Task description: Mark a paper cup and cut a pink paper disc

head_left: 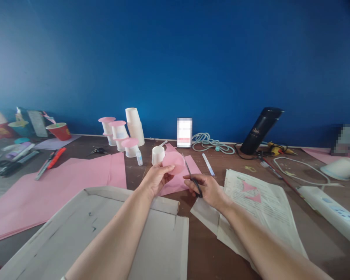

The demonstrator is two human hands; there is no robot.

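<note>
My left hand (157, 179) pinches a round pink paper disc (175, 161) between thumb and fingers, holding it up above the table. In my right hand (205, 188) is a pair of black-handled scissors (197, 187), its blades pointing up beside the disc's right edge. Behind the disc lies a larger pink paper sheet (194, 167). A white paper cup (158, 155) stands just past my left hand. Further left, several white cups (119, 134) carry pink discs on top, with a small clear bottle (139, 157) in front of them.
Grey cardboard (111, 225) lies under my left forearm, pink sheets (84, 171) beyond it with a red utility knife (51, 162). Printed paper (259, 210) bears pink scraps. A marker (208, 164), black flask (261, 130), phone (184, 132), coiled cable (212, 144) and power strip (332, 214) also surround me.
</note>
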